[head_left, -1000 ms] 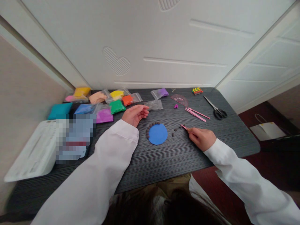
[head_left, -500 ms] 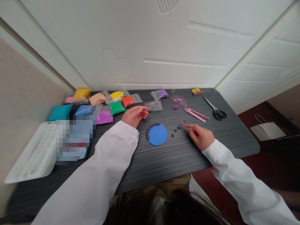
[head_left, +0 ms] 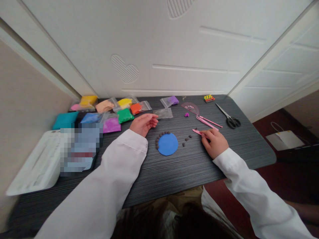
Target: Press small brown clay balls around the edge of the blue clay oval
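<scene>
A flat blue clay disc point(head_left: 168, 145) lies on the dark table, with several small dark clay pieces point(head_left: 158, 140) set along its upper left rim. My left hand point(head_left: 144, 124) rests just above and left of the disc, its fingers loosely curled and apart, with nothing visible in them. In my right hand point(head_left: 214, 142) is a pink clay knife point(head_left: 196, 131), its blade pointing left. Close to the blade tip is a small dark piece point(head_left: 196, 128). Between disc and knife lie several loose dark pieces point(head_left: 186, 139).
Bags of coloured clay, including a green one point(head_left: 125, 115), line the back left. A white tray point(head_left: 32, 162) is at far left. Behind my right hand lie pink tweezers point(head_left: 206, 122), a protractor point(head_left: 190, 108) and a purple lump point(head_left: 186, 115). Scissors point(head_left: 230, 120) are farther right.
The pink knife has turned in my right hand, so its blade now shows broader and flatter. A small dark piece by its tip shows more clearly. My left hand stays in place.
</scene>
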A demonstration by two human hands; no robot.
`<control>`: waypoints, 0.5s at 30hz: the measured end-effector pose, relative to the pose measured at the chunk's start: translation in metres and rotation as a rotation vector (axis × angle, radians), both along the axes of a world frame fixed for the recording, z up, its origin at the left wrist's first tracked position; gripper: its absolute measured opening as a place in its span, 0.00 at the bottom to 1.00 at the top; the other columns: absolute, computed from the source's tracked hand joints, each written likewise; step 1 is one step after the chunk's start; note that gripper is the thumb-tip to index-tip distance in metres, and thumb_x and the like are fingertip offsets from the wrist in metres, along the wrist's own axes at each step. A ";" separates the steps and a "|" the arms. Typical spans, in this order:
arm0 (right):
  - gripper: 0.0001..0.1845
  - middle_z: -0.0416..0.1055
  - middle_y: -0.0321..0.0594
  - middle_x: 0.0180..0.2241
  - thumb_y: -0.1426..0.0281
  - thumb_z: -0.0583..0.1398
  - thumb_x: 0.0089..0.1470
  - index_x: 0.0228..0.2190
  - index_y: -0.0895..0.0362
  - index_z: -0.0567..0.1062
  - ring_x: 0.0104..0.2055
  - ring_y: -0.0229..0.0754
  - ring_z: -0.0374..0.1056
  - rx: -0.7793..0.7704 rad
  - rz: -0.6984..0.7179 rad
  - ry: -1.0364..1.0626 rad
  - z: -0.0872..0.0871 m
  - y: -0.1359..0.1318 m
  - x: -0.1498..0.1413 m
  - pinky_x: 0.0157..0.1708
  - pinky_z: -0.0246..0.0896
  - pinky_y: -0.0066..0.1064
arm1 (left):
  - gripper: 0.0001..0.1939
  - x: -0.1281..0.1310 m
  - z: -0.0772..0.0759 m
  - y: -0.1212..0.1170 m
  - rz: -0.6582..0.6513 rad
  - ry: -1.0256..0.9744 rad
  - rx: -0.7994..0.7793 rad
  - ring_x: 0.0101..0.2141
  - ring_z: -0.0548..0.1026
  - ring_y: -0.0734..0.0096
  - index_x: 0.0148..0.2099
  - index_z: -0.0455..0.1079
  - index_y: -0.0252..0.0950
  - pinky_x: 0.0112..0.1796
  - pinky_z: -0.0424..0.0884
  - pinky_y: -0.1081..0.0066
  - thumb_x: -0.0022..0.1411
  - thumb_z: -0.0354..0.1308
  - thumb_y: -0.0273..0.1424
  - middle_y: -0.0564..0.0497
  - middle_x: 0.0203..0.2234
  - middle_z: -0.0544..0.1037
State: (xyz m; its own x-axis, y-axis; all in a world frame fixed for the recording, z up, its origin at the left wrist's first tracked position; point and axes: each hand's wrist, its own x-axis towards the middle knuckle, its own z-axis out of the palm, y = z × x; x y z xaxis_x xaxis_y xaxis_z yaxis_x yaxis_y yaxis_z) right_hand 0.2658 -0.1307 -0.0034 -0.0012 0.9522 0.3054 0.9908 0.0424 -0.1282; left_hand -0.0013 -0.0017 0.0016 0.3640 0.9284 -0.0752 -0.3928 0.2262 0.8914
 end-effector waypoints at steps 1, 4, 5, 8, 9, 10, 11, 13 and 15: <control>0.14 0.67 0.42 0.33 0.67 0.50 0.51 0.37 0.55 0.71 0.35 0.41 0.62 0.012 -0.005 -0.001 -0.001 0.001 0.001 0.36 0.57 0.32 | 0.10 0.000 0.000 0.000 -0.004 -0.001 0.002 0.23 0.69 0.77 0.31 0.70 0.29 0.25 0.63 0.77 0.47 0.55 0.31 0.49 0.20 0.73; 0.14 0.67 0.42 0.33 0.67 0.50 0.51 0.36 0.55 0.72 0.36 0.42 0.62 0.038 -0.019 -0.006 -0.004 0.004 0.006 0.37 0.56 0.34 | 0.10 0.000 0.000 0.000 -0.007 -0.003 0.007 0.23 0.69 0.77 0.31 0.70 0.29 0.25 0.63 0.77 0.47 0.55 0.31 0.49 0.20 0.73; 0.14 0.67 0.42 0.33 0.67 0.50 0.50 0.36 0.55 0.72 0.37 0.43 0.62 0.044 -0.024 -0.007 -0.005 0.006 0.008 0.37 0.56 0.34 | 0.10 0.000 0.000 0.000 -0.005 -0.003 0.008 0.23 0.69 0.77 0.31 0.70 0.29 0.25 0.63 0.77 0.48 0.55 0.31 0.49 0.20 0.73; 0.14 0.67 0.44 0.33 0.68 0.50 0.50 0.35 0.56 0.73 0.36 0.43 0.62 0.063 -0.038 -0.003 -0.007 0.009 0.012 0.37 0.56 0.35 | 0.10 -0.001 -0.001 0.000 -0.002 -0.003 0.008 0.23 0.69 0.77 0.31 0.70 0.29 0.25 0.63 0.77 0.48 0.55 0.31 0.49 0.21 0.73; 0.14 0.67 0.44 0.33 0.68 0.50 0.50 0.35 0.57 0.73 0.36 0.43 0.62 0.069 -0.042 0.000 -0.008 0.010 0.014 0.37 0.56 0.35 | 0.10 -0.001 -0.001 0.001 -0.005 -0.003 0.006 0.23 0.69 0.77 0.31 0.70 0.29 0.25 0.63 0.77 0.47 0.56 0.31 0.49 0.21 0.73; 0.14 0.67 0.44 0.34 0.68 0.50 0.50 0.35 0.57 0.73 0.36 0.43 0.62 0.075 -0.044 0.003 -0.008 0.011 0.015 0.37 0.56 0.35 | 0.10 -0.001 -0.001 0.001 -0.008 -0.003 0.003 0.23 0.69 0.77 0.31 0.70 0.29 0.25 0.63 0.76 0.47 0.56 0.31 0.49 0.21 0.73; 0.14 0.67 0.44 0.34 0.69 0.50 0.50 0.35 0.57 0.73 0.36 0.43 0.62 0.079 -0.045 0.008 -0.009 0.011 0.016 0.36 0.57 0.35 | 0.10 -0.001 -0.001 0.001 -0.012 -0.002 0.000 0.23 0.69 0.77 0.31 0.70 0.29 0.25 0.63 0.76 0.47 0.56 0.31 0.49 0.20 0.73; 0.14 0.67 0.44 0.34 0.69 0.51 0.49 0.35 0.56 0.73 0.36 0.43 0.63 0.088 -0.043 0.020 -0.008 0.011 0.016 0.36 0.57 0.35 | 0.10 -0.001 -0.001 0.001 -0.014 -0.001 -0.002 0.23 0.69 0.77 0.31 0.71 0.29 0.25 0.63 0.76 0.47 0.56 0.31 0.49 0.20 0.73; 0.13 0.68 0.44 0.34 0.69 0.51 0.49 0.35 0.56 0.72 0.36 0.43 0.63 0.097 -0.035 0.035 -0.006 0.011 0.015 0.36 0.57 0.35 | 0.10 -0.001 0.000 0.001 -0.013 0.000 0.000 0.23 0.69 0.77 0.31 0.71 0.29 0.25 0.63 0.76 0.47 0.56 0.31 0.49 0.20 0.73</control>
